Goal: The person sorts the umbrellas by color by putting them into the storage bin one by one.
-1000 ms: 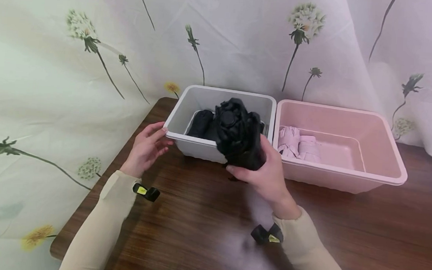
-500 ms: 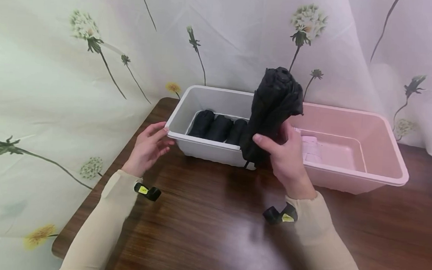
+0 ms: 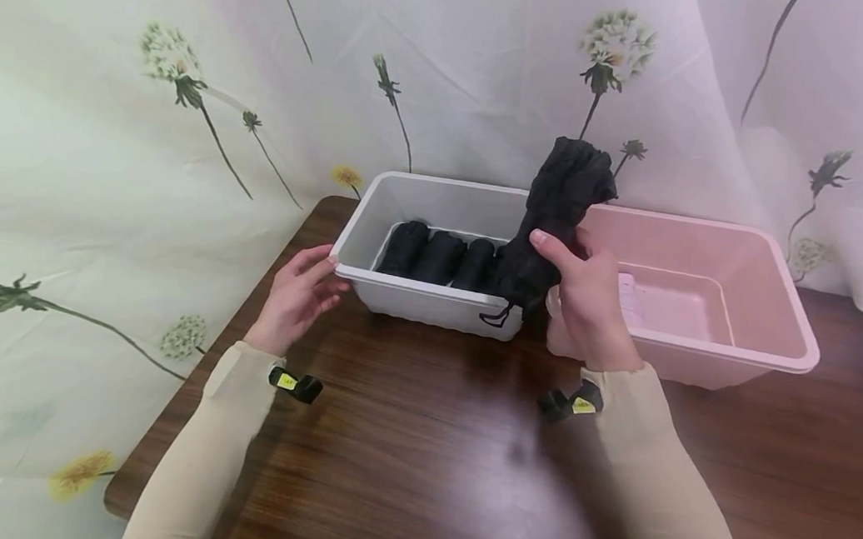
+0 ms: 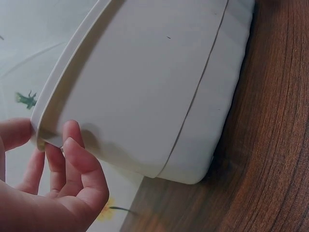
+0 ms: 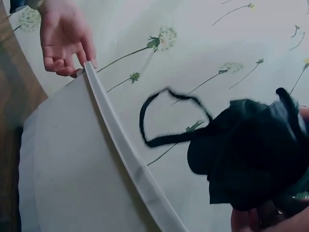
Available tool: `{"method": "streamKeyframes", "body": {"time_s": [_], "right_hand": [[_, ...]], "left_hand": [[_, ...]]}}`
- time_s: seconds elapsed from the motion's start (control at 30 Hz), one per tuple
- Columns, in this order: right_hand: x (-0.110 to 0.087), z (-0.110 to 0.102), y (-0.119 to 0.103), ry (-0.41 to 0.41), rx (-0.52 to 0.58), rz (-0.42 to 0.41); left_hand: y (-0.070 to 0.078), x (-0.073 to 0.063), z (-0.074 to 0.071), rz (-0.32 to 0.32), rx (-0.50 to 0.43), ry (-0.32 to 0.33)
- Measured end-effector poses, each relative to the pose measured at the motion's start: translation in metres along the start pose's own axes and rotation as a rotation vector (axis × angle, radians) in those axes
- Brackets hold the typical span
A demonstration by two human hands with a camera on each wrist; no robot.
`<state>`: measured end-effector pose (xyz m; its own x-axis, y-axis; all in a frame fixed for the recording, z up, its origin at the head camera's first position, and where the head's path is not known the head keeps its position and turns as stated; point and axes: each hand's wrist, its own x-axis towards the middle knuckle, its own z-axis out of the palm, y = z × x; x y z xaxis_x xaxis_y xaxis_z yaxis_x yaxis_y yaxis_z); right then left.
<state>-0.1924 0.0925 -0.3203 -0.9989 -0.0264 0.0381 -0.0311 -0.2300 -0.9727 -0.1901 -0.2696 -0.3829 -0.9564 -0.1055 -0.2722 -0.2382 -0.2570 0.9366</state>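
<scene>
My right hand (image 3: pixel 590 301) grips a black, loosely furled folding umbrella (image 3: pixel 569 183), raised and tilted above the right end of the light grey bin (image 3: pixel 436 305). The umbrella's cord loop dangles from its lower end; the right wrist view shows this loop (image 5: pixel 145 121) close to the bin's rim (image 5: pixel 120 130). With thumb and fingers, my left hand (image 3: pixel 294 297) pinches the bin's near left corner, seen closely in the left wrist view beside the bin wall (image 4: pixel 145 87). Several rolled black bundles (image 3: pixel 440 258) lie side by side inside that bin.
A pink bin (image 3: pixel 697 346) stands right of the grey one, with a pale lilac bundle (image 3: pixel 630 300) partly hidden by my right hand. Both bins sit on a dark wooden table (image 3: pixel 405 435). A dandelion-print cloth (image 3: pixel 475 72) hangs behind.
My right hand has carried the umbrella rightward and up from over the middle of the grey bin, turning it. More black bundles now show. The left hand keeps its place on the rim.
</scene>
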Motion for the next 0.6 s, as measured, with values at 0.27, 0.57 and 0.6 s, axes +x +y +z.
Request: {"method": "streamKeyframes", "body": {"time_s": [0.27, 0.57, 0.6], "right_hand": [[0.012, 0.005, 0.005, 0.022, -0.012, 0.081], [0.023, 0.006, 0.013, 0.012, 0.023, 0.086], [0.024, 0.006, 0.014, 0.011, 0.028, 0.084]], "left_hand": [[-0.001, 0.000, 0.001, -0.010, 0.024, 0.019], [0.000, 0.000, 0.001, -0.005, 0.025, 0.004], [0.000, 0.001, 0.001, -0.005, 0.022, 0.002]]}}
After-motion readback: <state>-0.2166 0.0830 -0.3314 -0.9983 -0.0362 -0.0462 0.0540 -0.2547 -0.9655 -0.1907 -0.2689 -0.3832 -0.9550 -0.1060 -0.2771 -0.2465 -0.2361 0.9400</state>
